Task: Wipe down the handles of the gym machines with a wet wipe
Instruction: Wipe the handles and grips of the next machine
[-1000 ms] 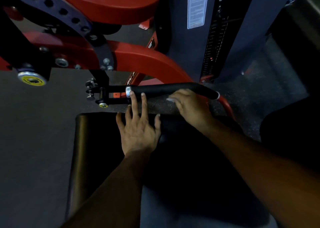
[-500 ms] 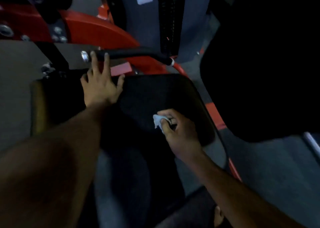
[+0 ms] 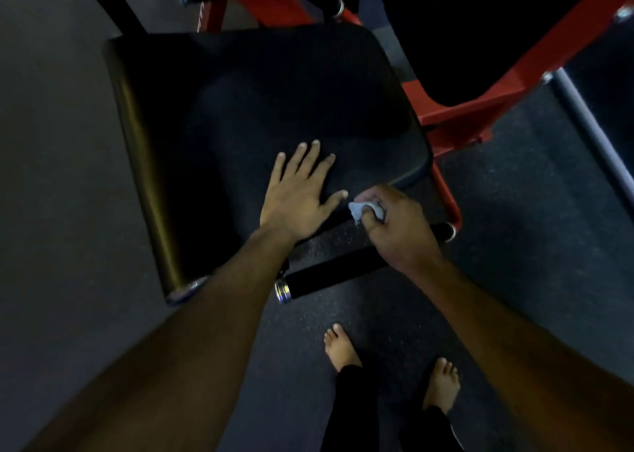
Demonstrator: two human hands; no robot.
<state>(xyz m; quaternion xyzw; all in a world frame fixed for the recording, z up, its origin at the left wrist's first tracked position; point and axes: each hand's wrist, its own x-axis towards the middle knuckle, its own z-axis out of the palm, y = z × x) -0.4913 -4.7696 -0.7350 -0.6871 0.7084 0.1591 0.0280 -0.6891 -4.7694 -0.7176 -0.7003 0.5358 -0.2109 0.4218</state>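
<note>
Black foam covers the near handle, which runs under the right hand. That hand pinches a crumpled wet wipe against the handle's far part. Just beside it, the left hand lies flat, fingers spread, on the black seat pad.
</note>
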